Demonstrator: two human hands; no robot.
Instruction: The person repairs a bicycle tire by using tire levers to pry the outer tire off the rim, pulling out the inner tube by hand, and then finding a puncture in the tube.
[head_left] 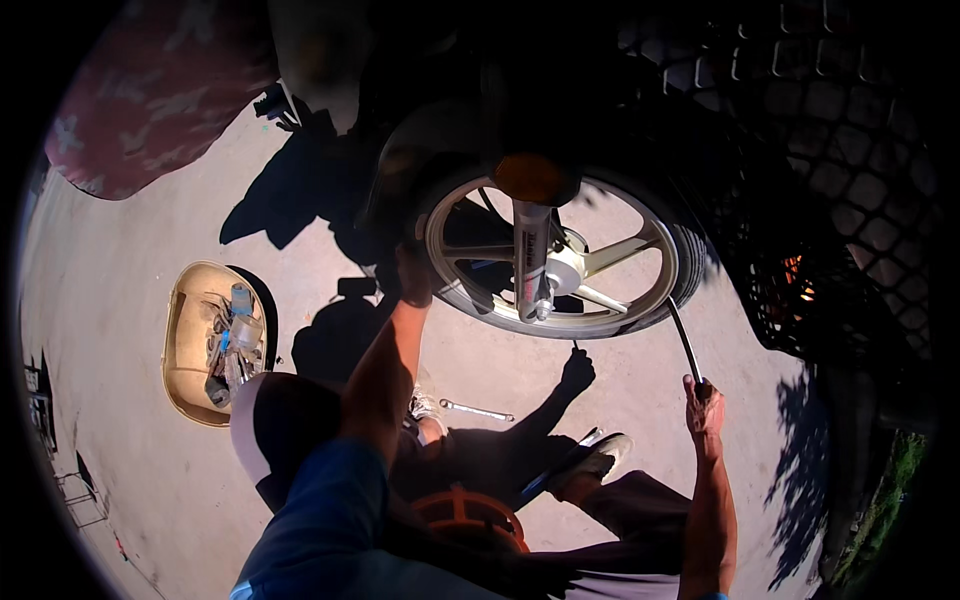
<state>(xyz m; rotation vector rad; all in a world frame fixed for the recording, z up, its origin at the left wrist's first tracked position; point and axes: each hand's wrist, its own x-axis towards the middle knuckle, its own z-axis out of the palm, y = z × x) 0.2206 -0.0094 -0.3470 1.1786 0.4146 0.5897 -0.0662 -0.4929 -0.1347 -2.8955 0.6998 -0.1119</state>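
Spoked wheel [566, 268], one: pale rim [433, 242], black tyre [690, 255]; hung beside a fork leg [530, 250] over the concrete ground [640, 400]. Metal bar [686, 340], one: tip met the wheel's lower right edge; fingers of the right hand [705, 405] were clamped round its near end. Left hand [412, 275], shadowed: lay at the tyre's left side, finger state could not be told. Step, as judged: prying at the rim; next move seemed to call for steady leverage, wheel braced. Outlying: double-ended wrench [477, 410]; beige tub [187, 350] of jumbled items [238, 335], well left
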